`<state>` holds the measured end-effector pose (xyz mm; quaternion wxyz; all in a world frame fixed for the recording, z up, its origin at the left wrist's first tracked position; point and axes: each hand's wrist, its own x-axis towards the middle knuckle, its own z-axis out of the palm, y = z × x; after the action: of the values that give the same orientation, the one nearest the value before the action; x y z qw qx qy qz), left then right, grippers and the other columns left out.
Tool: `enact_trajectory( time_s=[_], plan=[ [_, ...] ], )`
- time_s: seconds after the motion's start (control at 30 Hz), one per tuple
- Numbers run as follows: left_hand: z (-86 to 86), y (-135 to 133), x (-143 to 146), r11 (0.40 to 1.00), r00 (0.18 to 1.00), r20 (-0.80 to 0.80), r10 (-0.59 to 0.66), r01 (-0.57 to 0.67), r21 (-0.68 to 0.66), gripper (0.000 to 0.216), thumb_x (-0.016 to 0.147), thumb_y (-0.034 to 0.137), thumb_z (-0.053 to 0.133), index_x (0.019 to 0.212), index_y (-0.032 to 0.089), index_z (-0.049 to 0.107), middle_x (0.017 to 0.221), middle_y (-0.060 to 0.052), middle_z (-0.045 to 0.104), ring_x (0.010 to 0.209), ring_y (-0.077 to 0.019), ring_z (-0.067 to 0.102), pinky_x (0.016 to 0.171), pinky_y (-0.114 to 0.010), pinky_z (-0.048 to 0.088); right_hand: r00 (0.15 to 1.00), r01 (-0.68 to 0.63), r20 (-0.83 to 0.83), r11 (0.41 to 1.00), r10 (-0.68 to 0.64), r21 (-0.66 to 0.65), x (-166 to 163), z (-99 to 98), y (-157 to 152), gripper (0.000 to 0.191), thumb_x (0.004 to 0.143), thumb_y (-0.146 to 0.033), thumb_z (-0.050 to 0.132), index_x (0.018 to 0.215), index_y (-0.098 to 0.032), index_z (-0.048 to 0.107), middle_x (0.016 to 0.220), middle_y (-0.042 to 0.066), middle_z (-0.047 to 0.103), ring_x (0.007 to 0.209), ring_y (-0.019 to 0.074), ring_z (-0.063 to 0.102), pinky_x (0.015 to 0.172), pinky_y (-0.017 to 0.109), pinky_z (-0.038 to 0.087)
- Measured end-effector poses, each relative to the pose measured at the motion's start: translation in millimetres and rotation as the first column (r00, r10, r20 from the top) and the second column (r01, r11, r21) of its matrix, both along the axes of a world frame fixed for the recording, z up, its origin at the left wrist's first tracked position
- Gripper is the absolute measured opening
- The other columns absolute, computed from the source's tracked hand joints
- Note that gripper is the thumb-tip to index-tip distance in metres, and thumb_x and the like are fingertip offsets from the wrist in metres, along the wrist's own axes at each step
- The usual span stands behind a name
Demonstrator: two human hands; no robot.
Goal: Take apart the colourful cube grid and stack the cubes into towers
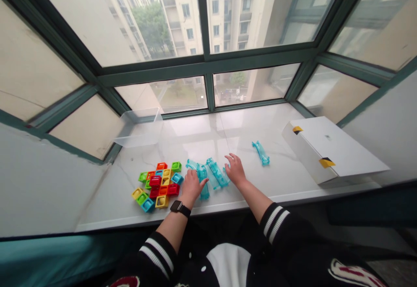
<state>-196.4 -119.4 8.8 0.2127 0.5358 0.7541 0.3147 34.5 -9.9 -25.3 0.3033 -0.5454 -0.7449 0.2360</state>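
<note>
On the white marble windowsill [280, 178] lies a cluster of colourful hollow cube blocks [158, 185] at the left. Several translucent teal track pieces [213, 174] lie in the middle, between my hands. My left hand [191, 187], with a black watch on its wrist, rests on the sill with its fingers loosely curled and the index finger touching one teal piece. My right hand [235, 169] lies flat with fingers spread, its fingertips next to the teal pieces. One more teal track piece [261, 153] lies apart, to the right.
A clear plastic tub [139, 127] stands at the back left by the window. A white flat cardboard box [332, 150] with yellow-black tape lies at the right. Window frames surround the sill on three sides.
</note>
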Motion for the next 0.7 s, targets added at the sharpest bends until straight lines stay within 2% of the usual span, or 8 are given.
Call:
enact_trajectory(
  time_s=[0.13, 0.17, 0.23, 0.3, 0.37, 0.53, 0.6, 0.7],
  plan=[
    [-5.2, 0, 1, 1.000, 0.995, -0.097, -0.026, 0.027, 0.012, 0.060, 0.083, 0.060, 0.078, 0.123, 0.018, 0.061, 0.150, -0.026, 0.049, 0.138, -0.0449, 0.047, 0.110, -0.049, 0.045, 0.929, 0.304, 0.189, 0.947, -0.320, 0.107, 67, 11.3, 31, 0.053, 0.092, -0.025, 0.059, 0.145, -0.019, 0.059, 0.162, 0.018, 0.042, 0.155, 0.0367, 0.026, 0.127, 0.061, 0.019],
    [-6.4, 0, 0, 1.000, 0.993, -0.115, -0.027, 0.028, 0.007, 0.062, 0.084, 0.058, 0.078, 0.127, 0.018, 0.061, 0.154, -0.026, 0.047, 0.140, -0.0451, 0.045, 0.110, -0.049, 0.045, 0.883, 0.404, 0.227, 0.911, -0.412, 0.081, 84, 12.3, 38, 0.058, 0.091, -0.027, 0.063, 0.148, -0.019, 0.056, 0.162, 0.020, 0.041, 0.154, 0.0386, 0.027, 0.125, 0.063, 0.020],
    [-8.5, -1, -1, 0.999, 0.989, -0.143, -0.031, 0.033, 0.009, 0.066, 0.085, 0.057, 0.078, 0.135, 0.018, 0.060, 0.157, -0.026, 0.045, 0.141, -0.0457, 0.044, 0.111, -0.050, 0.045, 0.823, 0.514, 0.302, 0.857, -0.481, -0.035, 114, 11.2, 49, 0.065, 0.089, -0.030, 0.067, 0.151, -0.018, 0.052, 0.156, 0.024, 0.046, 0.146, 0.0405, 0.039, 0.119, 0.061, 0.029],
    [-10.3, -2, -1, 0.998, 0.981, -0.187, -0.048, 0.055, 0.031, 0.068, 0.088, 0.056, 0.075, 0.141, 0.017, 0.059, 0.160, -0.026, 0.044, 0.141, -0.0463, 0.044, 0.111, -0.051, 0.047, 0.823, 0.518, 0.356, 0.842, -0.443, -0.150, 134, 6.6, 55, 0.064, 0.092, -0.030, 0.065, 0.152, -0.017, 0.051, 0.145, 0.026, 0.056, 0.135, 0.0402, 0.051, 0.111, 0.057, 0.039],
    [-11.7, -3, -2, 0.995, 0.960, -0.272, -0.071, 0.086, 0.042, 0.069, 0.091, 0.054, 0.072, 0.147, 0.017, 0.056, 0.162, -0.025, 0.043, 0.141, -0.0458, 0.045, 0.109, -0.052, 0.049, 0.834, 0.493, 0.380, 0.850, -0.400, -0.187, 144, 0.1, 57, 0.061, 0.094, -0.029, 0.061, 0.153, -0.016, 0.051, 0.138, 0.026, 0.059, 0.127, 0.0385, 0.057, 0.106, 0.052, 0.043],
    [-14.5, -6, -1, 0.993, 0.823, -0.556, -0.118, 0.108, -0.050, 0.072, 0.098, 0.049, 0.064, 0.160, 0.017, 0.044, 0.166, -0.020, 0.041, 0.142, -0.0414, 0.047, 0.109, -0.052, 0.052, 0.882, 0.388, 0.337, 0.913, -0.328, -0.127, 138, -13.6, 44, 0.059, 0.093, -0.015, 0.055, 0.152, -0.016, 0.051, 0.134, 0.020, 0.062, 0.117, 0.0299, 0.063, 0.103, 0.038, 0.047],
    [-16.3, -6, -1, 0.992, 0.785, -0.606, -0.129, 0.110, -0.068, 0.074, 0.099, 0.050, 0.062, 0.162, 0.017, 0.040, 0.167, -0.021, 0.040, 0.141, -0.0402, 0.050, 0.109, -0.051, 0.053, 0.909, 0.332, 0.304, 0.937, -0.286, -0.108, 129, -16.4, 35, 0.060, 0.091, -0.011, 0.053, 0.151, -0.017, 0.052, 0.134, 0.018, 0.062, 0.117, 0.0277, 0.063, 0.102, 0.035, 0.048],
    [-19.7, -6, -2, 0.992, 0.786, -0.605, -0.125, 0.118, -0.051, 0.079, 0.099, 0.051, 0.062, 0.164, 0.015, 0.036, 0.167, -0.023, 0.039, 0.139, -0.0398, 0.053, 0.109, -0.050, 0.053, 0.928, 0.288, 0.279, 0.951, -0.248, -0.115, 114, -18.4, 21, 0.057, 0.092, -0.015, 0.055, 0.149, -0.017, 0.055, 0.134, 0.018, 0.063, 0.118, 0.0289, 0.063, 0.102, 0.036, 0.049]
  ],
)
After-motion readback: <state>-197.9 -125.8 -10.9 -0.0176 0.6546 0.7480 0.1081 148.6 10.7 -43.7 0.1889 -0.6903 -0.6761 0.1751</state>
